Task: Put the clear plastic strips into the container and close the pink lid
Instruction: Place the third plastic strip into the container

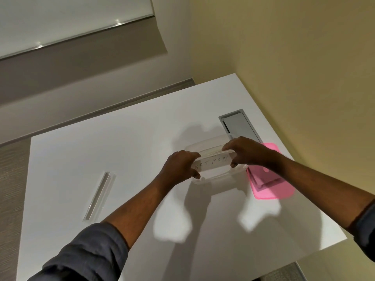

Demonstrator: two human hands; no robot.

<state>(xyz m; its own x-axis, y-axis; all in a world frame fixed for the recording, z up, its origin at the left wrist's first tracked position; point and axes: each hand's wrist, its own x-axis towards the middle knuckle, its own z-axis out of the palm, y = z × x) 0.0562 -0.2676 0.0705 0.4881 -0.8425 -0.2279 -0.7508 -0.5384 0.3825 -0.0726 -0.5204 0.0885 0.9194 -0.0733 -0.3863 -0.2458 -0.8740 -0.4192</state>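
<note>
A clear plastic strip point(213, 162) with handwritten letters is held over the open clear container point(205, 144). My left hand point(180, 166) grips the strip's left end and my right hand point(242, 151) grips its right end. The container stands on the white table point(132, 142), partly hidden behind my hands. The pink lid point(269, 187) lies flat on the table just right of the container, under my right forearm. A second clear plastic strip point(100, 195) lies alone on the table to the left.
A grey recessed cable hatch point(238, 123) sits in the table behind the container. A yellow wall runs along the table's right side. The table's near right corner point(343, 239) is close to my right arm.
</note>
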